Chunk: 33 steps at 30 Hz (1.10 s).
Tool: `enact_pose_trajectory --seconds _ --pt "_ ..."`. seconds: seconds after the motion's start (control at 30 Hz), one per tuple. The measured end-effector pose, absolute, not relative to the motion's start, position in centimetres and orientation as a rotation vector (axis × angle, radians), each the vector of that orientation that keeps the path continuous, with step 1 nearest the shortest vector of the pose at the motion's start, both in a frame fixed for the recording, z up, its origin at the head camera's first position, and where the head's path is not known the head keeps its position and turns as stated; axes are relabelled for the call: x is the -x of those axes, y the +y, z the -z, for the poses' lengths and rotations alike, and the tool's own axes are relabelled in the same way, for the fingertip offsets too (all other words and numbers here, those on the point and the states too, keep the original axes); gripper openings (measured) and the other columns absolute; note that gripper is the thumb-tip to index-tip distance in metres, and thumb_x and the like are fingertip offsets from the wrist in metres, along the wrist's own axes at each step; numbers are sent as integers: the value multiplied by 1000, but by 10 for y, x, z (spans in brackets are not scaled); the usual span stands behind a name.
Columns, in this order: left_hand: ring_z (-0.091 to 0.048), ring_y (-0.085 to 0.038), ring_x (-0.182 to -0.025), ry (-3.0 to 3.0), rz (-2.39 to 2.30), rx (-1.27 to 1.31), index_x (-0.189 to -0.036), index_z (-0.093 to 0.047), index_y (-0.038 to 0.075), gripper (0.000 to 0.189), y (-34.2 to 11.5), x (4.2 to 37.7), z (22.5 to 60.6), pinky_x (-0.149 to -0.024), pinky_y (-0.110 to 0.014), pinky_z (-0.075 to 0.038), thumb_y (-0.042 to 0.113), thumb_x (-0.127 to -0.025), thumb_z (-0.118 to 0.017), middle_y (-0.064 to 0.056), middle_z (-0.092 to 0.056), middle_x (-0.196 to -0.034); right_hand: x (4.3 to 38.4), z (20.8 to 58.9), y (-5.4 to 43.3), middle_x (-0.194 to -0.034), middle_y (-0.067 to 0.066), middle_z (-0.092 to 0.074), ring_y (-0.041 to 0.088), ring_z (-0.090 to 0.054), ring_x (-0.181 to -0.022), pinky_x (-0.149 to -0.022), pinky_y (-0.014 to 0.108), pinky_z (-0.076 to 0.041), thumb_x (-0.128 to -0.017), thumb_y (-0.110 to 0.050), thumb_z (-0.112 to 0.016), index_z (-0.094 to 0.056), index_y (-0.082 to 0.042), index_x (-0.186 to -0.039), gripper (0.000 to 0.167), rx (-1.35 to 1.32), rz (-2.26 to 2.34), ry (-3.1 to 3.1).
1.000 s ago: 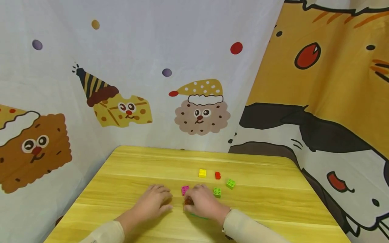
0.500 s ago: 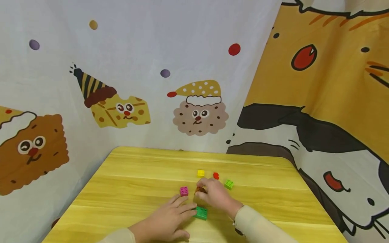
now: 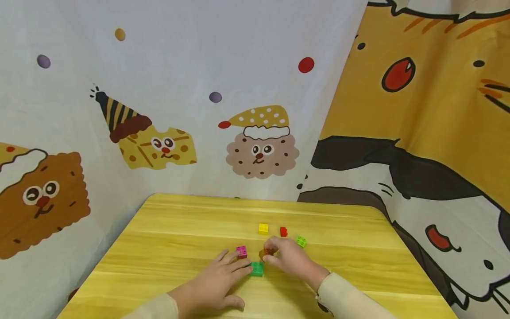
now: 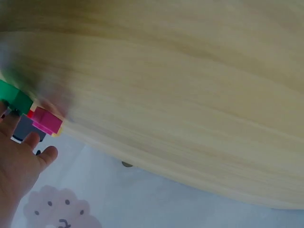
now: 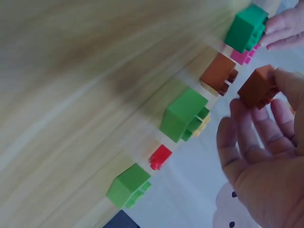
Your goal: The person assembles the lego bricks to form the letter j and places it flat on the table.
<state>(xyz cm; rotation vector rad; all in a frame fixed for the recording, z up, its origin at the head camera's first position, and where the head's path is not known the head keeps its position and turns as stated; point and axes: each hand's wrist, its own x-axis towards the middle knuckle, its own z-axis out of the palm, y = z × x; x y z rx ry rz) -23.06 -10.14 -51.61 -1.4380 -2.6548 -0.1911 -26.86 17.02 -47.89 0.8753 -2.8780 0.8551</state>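
The right hand (image 3: pixel 295 261) has a tight, narrow grip: its finger ends pinch a small brown plastic block with bumps (image 5: pixel 256 88). That block is over the yellow wooden bench (image 3: pixel 179 235), close to a second brown plastic block (image 5: pixel 218 73). I can't tell if the two touch.

The left hand (image 3: pixel 217 281) has a wide, loose grip. Its fingers are spread out and touch the side of a dark green plastic block (image 3: pixel 256 269), with the thumb well away from it. A bright pink plastic block (image 3: pixel 241 251) is right by its fingertips.

A light green plastic block (image 5: pixel 185 116) is near the right hand, partly hidden in the head view. Another light green plastic block (image 3: pixel 301 242) sits farther right. A little red plastic block (image 3: pixel 283 231) and a yellow plastic block (image 3: pixel 263 228) are at the back. Behind the bench hangs a white cloth with cartoon pictures (image 3: pixel 167 53).
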Motion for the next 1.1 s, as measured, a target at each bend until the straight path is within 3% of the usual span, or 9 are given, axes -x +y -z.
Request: enact_pose_trajectory --seconds 0.27,0.8,1.1 --pt "-30 -39 -142 -2639 152 1430 -153 -37 18 88 -104 234 518 -110 -64 -26 76 -88 -46 -3 -35 -158 261 487 174 -98 -14 -68 -1 -62 -88 -78 27 -55 -92 -29 -72 -68 -18 -109 21 -1122 -806 -2811" --pt "-31 -40 -142 -2616 182 1438 -152 -39 16 88 -105 232 517 -109 -63 -28 74 -88 -48 -5 -35 -157 259 491 165 -95 -18 -66 -4 -60 -85 -76 21 -52 -91 -31 -73 -71 -20 -105 18 -1126 -712 -2820" --pt "-29 -39 -143 -2640 199 1449 -155 -34 17 89 -105 233 519 -110 -63 -27 74 -88 -47 -3 -31 -159 263 492 161 -91 -16 -71 0 -64 -82 -69 21 -53 -89 -26 -74 -79 -19 -97 12 -992 -1203 -2865"
